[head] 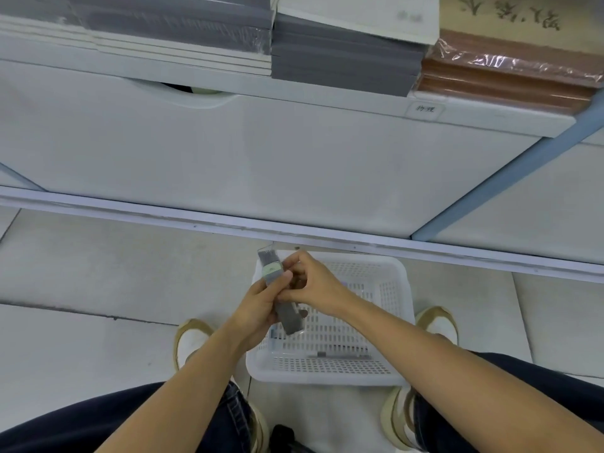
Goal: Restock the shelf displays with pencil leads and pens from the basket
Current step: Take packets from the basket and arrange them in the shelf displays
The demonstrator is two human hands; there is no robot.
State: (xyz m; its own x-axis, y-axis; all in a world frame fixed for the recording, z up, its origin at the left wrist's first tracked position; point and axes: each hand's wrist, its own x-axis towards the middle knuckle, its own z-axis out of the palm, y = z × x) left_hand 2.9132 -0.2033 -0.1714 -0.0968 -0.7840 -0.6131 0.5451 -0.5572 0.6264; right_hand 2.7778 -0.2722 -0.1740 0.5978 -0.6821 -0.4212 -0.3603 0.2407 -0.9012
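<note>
Seemingly midway, I am watching the left hand and right hand both gripping a pencil-lead pack over the basket, a pen lying inside, unshelved.

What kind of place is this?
Probably a stationery shop: wrapped grey and brown notebook stacks on a white labelled shelf, a white perforated plastic basket below, clear packs of grey pencil leads.

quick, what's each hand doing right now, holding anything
Left hand: grips the pack of pencil leads from its left side.
Right hand: fingers curled, pinching the same pack near its label.
</note>
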